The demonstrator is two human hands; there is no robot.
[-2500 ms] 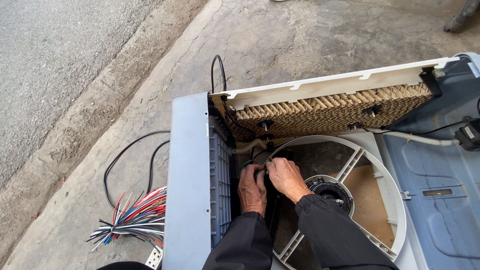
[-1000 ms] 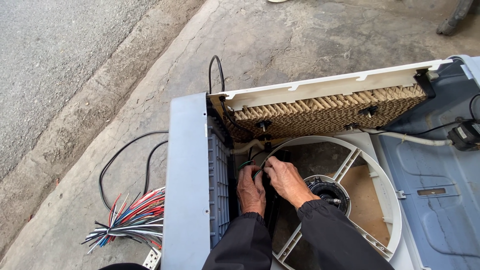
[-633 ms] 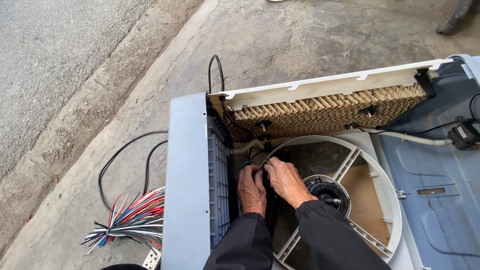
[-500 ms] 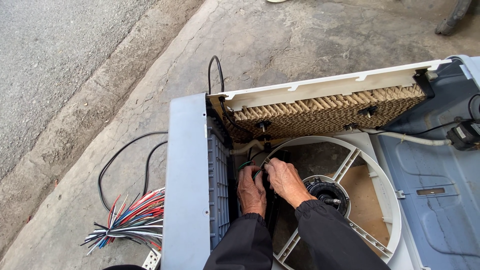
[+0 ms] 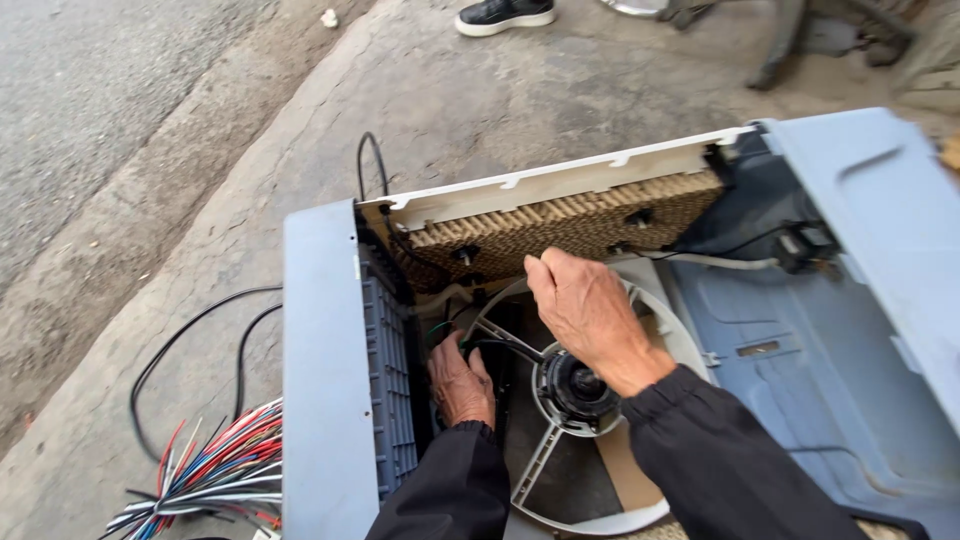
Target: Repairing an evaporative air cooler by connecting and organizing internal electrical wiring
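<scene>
Concrete ground (image 5: 560,110) carries opened cooler casing (image 5: 318,380), coloured wire bundle (image 5: 215,470).

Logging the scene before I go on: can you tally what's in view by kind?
Hands: 2, left hand and right hand
Cooler casing: 1
Honeycomb pad: 1
Round fan frame: 1
Coloured wire bundle: 1
Shoe: 1
Total: 7

The grey-blue matt plastic cooler casing (image 5: 318,360) is looking smooth; the tan honeycomb paper-like pad (image 5: 570,228) is showing a rough, ribbed face; the pale concrete ground (image 5: 520,100) is appearing coarse and gritty.
</scene>
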